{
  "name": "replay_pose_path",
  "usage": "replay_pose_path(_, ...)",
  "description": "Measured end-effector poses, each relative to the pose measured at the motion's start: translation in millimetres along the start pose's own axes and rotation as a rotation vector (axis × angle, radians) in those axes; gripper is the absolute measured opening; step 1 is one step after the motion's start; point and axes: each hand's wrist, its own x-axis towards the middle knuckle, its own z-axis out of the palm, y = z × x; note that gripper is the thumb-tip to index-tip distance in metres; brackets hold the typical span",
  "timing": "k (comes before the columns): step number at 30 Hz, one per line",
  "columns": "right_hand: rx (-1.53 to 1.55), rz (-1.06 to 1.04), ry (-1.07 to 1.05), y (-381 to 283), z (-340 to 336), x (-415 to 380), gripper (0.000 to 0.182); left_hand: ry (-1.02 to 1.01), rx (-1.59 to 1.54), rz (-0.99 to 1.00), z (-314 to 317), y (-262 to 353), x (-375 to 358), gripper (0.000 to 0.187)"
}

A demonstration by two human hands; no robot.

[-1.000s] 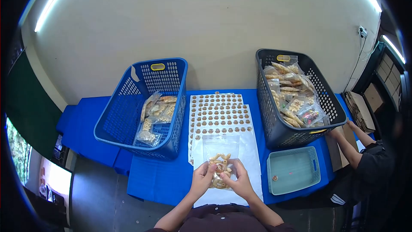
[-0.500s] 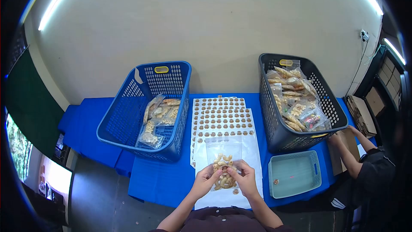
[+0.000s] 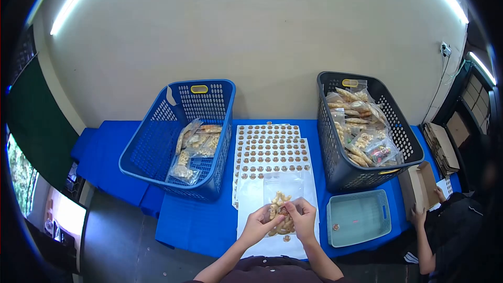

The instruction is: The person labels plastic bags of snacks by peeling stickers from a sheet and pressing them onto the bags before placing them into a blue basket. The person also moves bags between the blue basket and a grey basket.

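Both my hands hold a clear zip bag [image 3: 283, 184] of pale, curved snack pieces over the sticker sheets. My left hand [image 3: 260, 225] grips its left side, and my right hand [image 3: 302, 220] grips its right side. The thumbs press near a round brown sticker [image 3: 283, 211] on the front of the bag. Under the bag, white sheets of round brown stickers [image 3: 272, 147] lie on the blue table; the lower part of the top sheet is bare white except for a single sticker [image 3: 286, 238] below my hands.
A blue basket [image 3: 173, 175] with several snack bags stands left. A dark basket [image 3: 361, 175] full of snack bags stands right. In front of it sits a pale green tray [image 3: 361, 238] with a sticker inside. At far right, another person's hands hold a cardboard box [image 3: 419, 188].
The bag has shifted slightly right in my hands, which still grip both its sides. At the right, the other person's arms have moved lower and the cardboard box now shows its open inside.
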Motion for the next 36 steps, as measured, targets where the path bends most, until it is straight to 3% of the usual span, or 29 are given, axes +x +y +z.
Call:
replay_pose_path(5,0.302,0.222,-0.037,1.9,3.0,4.6,0.019,0.052,-0.115,-0.035,-6.2,-10.1,-2.6,0.038)
replay_pose_path(8,0.143,0.124,-0.169,-5.9,11.6,-2.1,0.017,0.159,-0.153,-0.029,-3.7,1.6,2.4,0.034)
replay_pose_path(9,0.076,0.053,-0.214,2.3,12.9,-2.2,0.024,0.204,-0.181,-0.029,-1.9,7.0,4.2,0.033)
replay_pose_path(15,0.078,0.058,-0.196,-0.2,15.7,-8.0,0.025,0.252,-0.058,0.018,-9.0,-12.5,11.9,0.023)
replay_pose_path(22,0.061,0.084,-0.258,-7.1,5.7,-9.5,0.026,0.21,-0.08,0.061,-10.0,-8.9,12.5,0.031)
replay_pose_path(25,0.239,0.2,-0.15,-20.0,10.6,-7.4,0.018,0.124,-0.005,0.056,-8.9,-0.9,7.0,0.033)
replay_pose_path(27,0.108,0.022,-0.054,-10.2,6.0,-4.6,0.014,0.056,0.157,0.006,-0.7,11.9,-1.5,0.036)
replay_pose_path(32,-0.009,-0.207,0.098,-16.0,2.8,-7.1,0.021,0.028,-0.013,-0.025,7.1,6.7,-5.2,0.042)
replay_pose_path(36,0.233,0.071,0.067,-7.6,-2.7,-1.8,0.025,0.067,-0.099,-0.004,8.9,2.9,-6.7,0.038)
